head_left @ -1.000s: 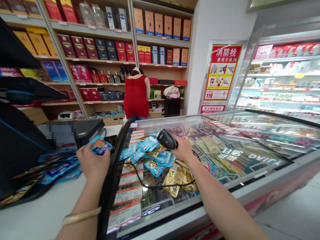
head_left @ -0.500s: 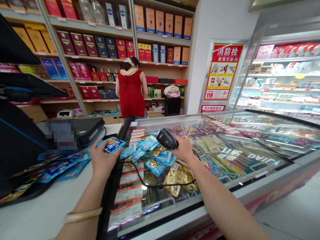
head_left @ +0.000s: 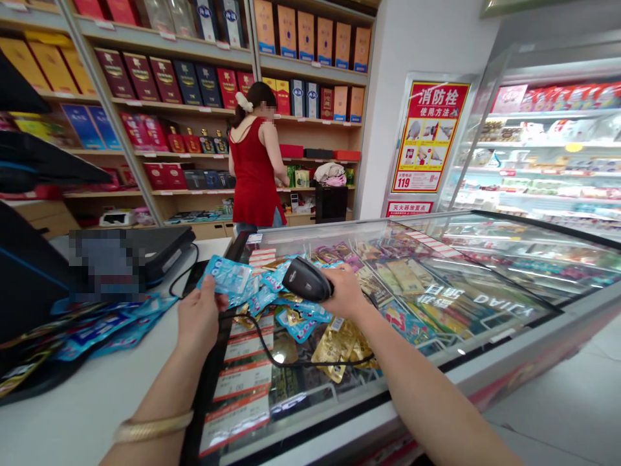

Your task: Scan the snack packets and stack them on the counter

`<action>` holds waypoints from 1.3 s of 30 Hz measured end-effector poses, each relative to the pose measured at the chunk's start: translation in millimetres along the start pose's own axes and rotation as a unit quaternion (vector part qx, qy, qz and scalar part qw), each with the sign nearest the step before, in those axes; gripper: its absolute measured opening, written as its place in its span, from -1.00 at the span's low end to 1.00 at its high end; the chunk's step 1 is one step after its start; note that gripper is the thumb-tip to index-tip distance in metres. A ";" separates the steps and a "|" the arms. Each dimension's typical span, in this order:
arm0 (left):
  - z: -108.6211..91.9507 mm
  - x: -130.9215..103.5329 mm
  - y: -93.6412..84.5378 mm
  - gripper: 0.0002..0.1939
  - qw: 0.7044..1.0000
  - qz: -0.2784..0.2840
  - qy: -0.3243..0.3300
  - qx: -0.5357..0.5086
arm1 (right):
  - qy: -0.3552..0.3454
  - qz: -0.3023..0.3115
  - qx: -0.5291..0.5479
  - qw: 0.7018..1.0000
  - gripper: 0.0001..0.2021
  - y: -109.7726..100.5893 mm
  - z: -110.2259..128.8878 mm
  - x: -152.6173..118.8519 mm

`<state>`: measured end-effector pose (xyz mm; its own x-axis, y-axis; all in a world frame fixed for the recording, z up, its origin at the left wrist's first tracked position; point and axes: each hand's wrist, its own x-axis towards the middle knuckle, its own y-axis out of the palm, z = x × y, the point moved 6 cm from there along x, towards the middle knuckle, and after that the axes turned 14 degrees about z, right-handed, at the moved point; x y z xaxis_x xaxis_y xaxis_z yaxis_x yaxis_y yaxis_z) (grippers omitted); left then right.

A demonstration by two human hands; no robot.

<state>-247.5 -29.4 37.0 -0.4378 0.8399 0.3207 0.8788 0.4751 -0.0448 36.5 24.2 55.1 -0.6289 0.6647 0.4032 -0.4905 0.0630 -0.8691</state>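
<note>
My left hand [head_left: 200,317] pinches a blue packet [head_left: 226,275] by its near edge, above the left rim of the glass-topped freezer. A black barcode scanner [head_left: 305,279] is gripped in my right hand [head_left: 345,291], its head pointing left toward that packet. Its cable [head_left: 262,340] loops over the glass. Under and around the scanner lies a heap of blue packets [head_left: 262,299], with gold packets [head_left: 334,346] at its near side. More blue packets [head_left: 114,327] are piled on the white counter to the left.
The white counter [head_left: 121,401] adjoins the freezer [head_left: 436,395]. A black device [head_left: 165,249] and dark monitor stand [head_left: 29,272] occupy its left part. A person in a red top [head_left: 255,175] stands before shelves of boxes [head_left: 208,116]. A lit display fridge [head_left: 548,155] is at right.
My left hand has raised and turned the packet, showing its pale blue side. The scanner has moved left toward it. The person in red has turned to the right, an arm extended.
</note>
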 end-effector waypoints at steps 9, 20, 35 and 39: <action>4.3 -2.5 25.2 -0.52 0.996 0.071 -0.018 -0.041 | -0.004 0.055 -0.021 0.998 -0.80 9.8 10.3 3.2; 5.0 -3.8 30.8 -0.58 0.993 0.106 -0.018 -0.047 | 0.007 0.053 -0.015 0.998 -0.84 13.7 5.3 3.6; 7.9 -0.4 37.9 -0.57 0.991 0.099 -0.029 -0.086 | 0.064 -0.002 -0.030 0.997 -0.76 -0.6 -13.2 2.2; 4.5 -1.5 60.0 -0.60 0.986 0.132 -0.032 -0.093 | 0.143 -0.065 -0.032 0.987 -0.76 -14.6 -40.3 -2.9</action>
<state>-194.9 -1.0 29.6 -0.1958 0.9455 0.2604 0.9806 0.1869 0.0586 69.8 51.4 55.1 -0.3633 0.8301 0.4230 -0.5111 0.2020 -0.8354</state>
